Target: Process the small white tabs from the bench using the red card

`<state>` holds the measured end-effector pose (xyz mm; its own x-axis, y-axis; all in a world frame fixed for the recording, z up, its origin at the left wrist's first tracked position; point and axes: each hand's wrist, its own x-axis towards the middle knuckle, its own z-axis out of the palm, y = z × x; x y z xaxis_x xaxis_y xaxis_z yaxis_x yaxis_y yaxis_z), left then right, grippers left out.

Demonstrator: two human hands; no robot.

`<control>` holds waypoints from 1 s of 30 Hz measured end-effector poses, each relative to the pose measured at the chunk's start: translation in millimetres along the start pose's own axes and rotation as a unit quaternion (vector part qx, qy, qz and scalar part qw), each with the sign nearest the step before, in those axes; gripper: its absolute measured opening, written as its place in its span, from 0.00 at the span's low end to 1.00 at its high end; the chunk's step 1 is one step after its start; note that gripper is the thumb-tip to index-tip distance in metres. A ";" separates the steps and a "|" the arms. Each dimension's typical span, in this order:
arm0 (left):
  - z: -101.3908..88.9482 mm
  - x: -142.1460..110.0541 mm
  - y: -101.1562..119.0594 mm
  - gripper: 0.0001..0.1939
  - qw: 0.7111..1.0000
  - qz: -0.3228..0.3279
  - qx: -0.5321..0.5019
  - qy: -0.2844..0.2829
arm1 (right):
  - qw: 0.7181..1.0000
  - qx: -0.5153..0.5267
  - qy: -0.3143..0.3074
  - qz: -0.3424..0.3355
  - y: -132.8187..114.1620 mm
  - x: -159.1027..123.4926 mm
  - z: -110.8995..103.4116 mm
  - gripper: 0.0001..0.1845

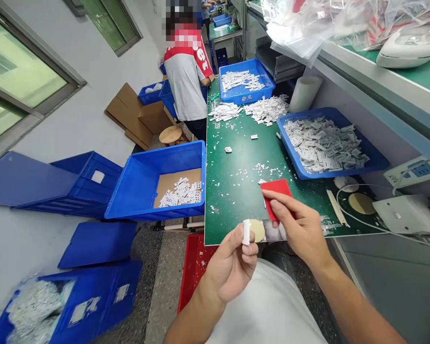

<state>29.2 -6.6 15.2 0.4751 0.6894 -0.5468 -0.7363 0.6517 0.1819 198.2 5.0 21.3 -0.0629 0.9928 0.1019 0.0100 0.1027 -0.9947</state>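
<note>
My left hand [232,267] is closed on a small white plastic part [246,232], held upright between thumb and fingers above the table's near edge. A flat red card-like piece [276,193] is pinched in my right hand [301,224], a little farther forward and to the right. The two held things are apart. Behind my left fingers a round yellowish disc [258,231] lies at the table edge, partly covered. Small white scraps are scattered over the green table [232,186] ahead of my hands.
On the right stands a blue basket [301,174] heaped with white parts. Farther back are loose white piles [267,110] and a blue tray [247,98]. A large blue bin [129,191] adjoins the table's left side. A co-worker [186,81] stands at the far end.
</note>
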 end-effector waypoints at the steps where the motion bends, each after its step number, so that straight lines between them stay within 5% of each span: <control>1: 1.5 3.6 -3.4 0.21 1.000 -0.007 -0.014 0.012 | 1.000 0.016 -0.001 0.014 7.2 -0.1 -5.3 0.14; 4: 2.3 20.4 -14.0 0.23 0.999 -0.033 -0.001 0.011 | 0.997 0.021 -0.038 0.064 30.1 1.9 -23.7 0.17; 8: -4.4 56.2 -29.9 0.21 0.989 0.059 0.138 -0.013 | 0.984 -0.039 0.080 0.152 59.9 2.9 -47.4 0.23; 11: -12.8 89.9 -38.6 0.19 0.940 0.112 0.322 -0.005 | 0.980 -0.005 0.015 0.197 79.6 -3.8 -59.4 0.25; 13: -18.3 115.3 -37.9 0.17 0.896 0.133 0.423 0.005 | 0.975 0.004 0.058 0.216 90.1 -4.2 -68.0 0.23; 15: -23.1 144.6 -30.1 0.13 0.819 0.206 0.534 0.031 | 0.967 0.026 0.137 0.211 95.5 6.1 -82.3 0.22; 19: -30.0 210.0 -2.0 0.20 0.553 0.342 0.758 0.055 | 0.947 0.191 0.214 0.142 86.1 56.1 -128.5 0.20; 21: -32.0 236.4 10.6 0.21 0.492 0.338 0.802 0.042 | 0.926 0.285 0.214 0.126 78.2 77.9 -148.4 0.21; 25: -35.7 250.1 24.1 0.11 0.508 0.338 0.790 0.060 | 0.912 0.303 0.215 0.172 80.8 74.5 -147.2 0.21; 30: -35.8 189.1 13.8 0.14 0.551 0.407 0.725 0.073 | 0.947 0.178 0.150 0.222 100.6 31.3 -91.7 0.27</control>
<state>91.6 121.4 -114.9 0.1503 0.9761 0.1570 0.5324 -0.2137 0.8191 288.8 52.1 -74.1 0.1551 0.9118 -0.3803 -0.3719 -0.3027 -0.8775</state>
